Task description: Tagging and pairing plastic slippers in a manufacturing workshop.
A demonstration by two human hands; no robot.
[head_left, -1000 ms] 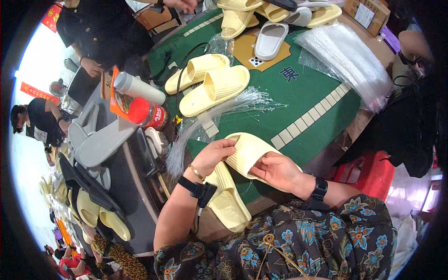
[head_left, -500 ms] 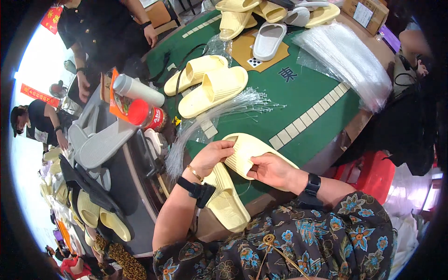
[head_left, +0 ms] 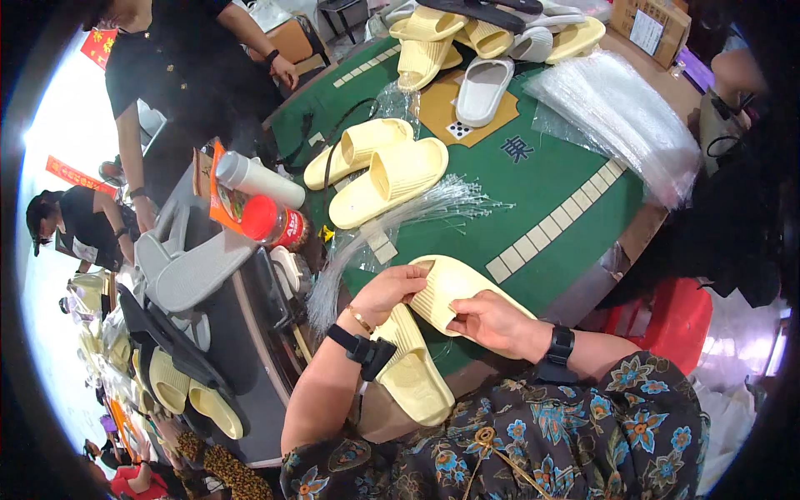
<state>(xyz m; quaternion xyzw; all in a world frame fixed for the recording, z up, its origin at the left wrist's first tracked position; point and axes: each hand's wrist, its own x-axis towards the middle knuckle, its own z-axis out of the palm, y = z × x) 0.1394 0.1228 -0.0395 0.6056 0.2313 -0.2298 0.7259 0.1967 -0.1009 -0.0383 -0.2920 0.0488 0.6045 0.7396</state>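
The green counter (head_left: 546, 204) is partly covered at its far right by clear plastic bags (head_left: 621, 121). Thin clear ties (head_left: 433, 204) are bunched nearer. Over the near edge, a cream slipper (head_left: 462, 287) is held, pinched narrowly in the grip of the left hand (head_left: 385, 296) and the right hand (head_left: 493, 323). Beside it, a second slipper (head_left: 417, 383) is seen.

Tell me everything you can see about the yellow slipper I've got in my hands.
The slipper is a pale yellow, open-toed slide with a broad, ribbed strap; it looks like moulded foam or rubber. It lies aslant, toe toward the upper left, near the table's edge. Your left hand grips the strap near the toe opening; your right hand grips its other edge and covers part of the heel end. Whether it touches the matching slipper below is unclear.
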